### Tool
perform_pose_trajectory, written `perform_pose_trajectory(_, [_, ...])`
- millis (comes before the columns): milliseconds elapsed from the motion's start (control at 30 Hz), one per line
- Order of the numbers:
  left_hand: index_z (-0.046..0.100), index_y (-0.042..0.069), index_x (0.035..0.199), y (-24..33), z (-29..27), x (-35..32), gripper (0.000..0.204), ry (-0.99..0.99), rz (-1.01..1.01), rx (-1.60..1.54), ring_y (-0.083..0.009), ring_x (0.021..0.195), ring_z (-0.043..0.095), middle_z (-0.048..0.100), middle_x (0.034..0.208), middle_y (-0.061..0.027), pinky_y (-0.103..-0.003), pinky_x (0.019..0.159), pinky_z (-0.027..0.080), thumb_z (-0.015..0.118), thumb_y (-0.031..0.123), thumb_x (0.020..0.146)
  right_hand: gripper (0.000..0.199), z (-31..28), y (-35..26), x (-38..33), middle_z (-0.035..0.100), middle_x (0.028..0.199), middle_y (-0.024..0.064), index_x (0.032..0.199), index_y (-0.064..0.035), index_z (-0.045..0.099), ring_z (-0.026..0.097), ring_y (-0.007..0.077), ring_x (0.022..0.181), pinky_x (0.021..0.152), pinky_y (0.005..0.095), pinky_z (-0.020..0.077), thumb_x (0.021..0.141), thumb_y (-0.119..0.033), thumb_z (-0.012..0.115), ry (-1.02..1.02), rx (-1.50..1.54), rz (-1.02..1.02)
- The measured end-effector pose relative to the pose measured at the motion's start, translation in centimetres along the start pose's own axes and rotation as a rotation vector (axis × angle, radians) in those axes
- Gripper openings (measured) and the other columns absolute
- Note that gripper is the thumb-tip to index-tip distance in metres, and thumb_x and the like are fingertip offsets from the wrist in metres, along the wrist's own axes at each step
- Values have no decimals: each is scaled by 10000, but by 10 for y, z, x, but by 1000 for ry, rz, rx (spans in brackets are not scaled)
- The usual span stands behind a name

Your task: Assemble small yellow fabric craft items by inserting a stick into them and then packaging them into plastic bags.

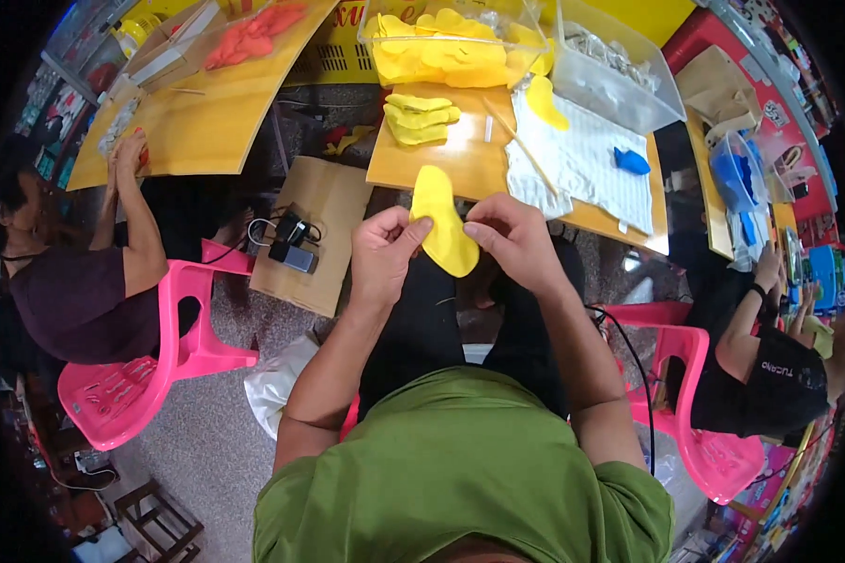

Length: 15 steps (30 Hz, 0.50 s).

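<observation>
"How many yellow sole-shaped pieces are held?"
"One yellow sole-shaped piece (437, 211), frame centre. The left hand's (387, 251) grip pinches its left edge, the right hand's (516, 242) its right."
"And the surface (391, 169) beyond?"
"Upper middle, one yellow stack (417, 124); upper right, one blue piece (631, 161), one wooden stick (526, 155)."

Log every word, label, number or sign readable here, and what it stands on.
Wording not copied, only placed:
Red lettering on the yellow panel behind the table: partly hidden.
White capitals on a co-worker's black shirt: legible.
White print on the red panel, far right: too small.
None visible on the held yellow piece.
</observation>
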State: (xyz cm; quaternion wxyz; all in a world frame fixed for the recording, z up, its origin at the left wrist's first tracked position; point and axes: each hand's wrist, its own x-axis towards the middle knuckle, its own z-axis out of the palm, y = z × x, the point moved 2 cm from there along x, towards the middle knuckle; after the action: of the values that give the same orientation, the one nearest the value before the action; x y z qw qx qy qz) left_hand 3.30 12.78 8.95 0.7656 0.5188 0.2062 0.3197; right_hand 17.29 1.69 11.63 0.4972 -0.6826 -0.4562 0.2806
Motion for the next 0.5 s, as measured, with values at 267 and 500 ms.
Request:
perform_pose_trajectory(267, [611, 17, 698, -13, 19, -37, 127, -42, 11, 79, -35, 588, 487, 568, 676, 17, -174, 534, 386, 702, 43, 783, 180, 20, -9, -55, 550, 809, 82, 864, 9, 584, 541, 178, 641, 548, 267, 440, 734, -45, 697, 211, -5, -308])
perform_pose_trajectory(500, [638, 9, 728, -17, 24, -49, 104, -129, -232, -14, -70, 596, 524, 585, 671, -9, -189, 550, 412, 692, 70, 793, 59, 19, 18, -69, 561, 748, 63, 799, 25, 606, 532, 129, 655, 573, 243, 415, 775, -3, 651, 182, 230, -267])
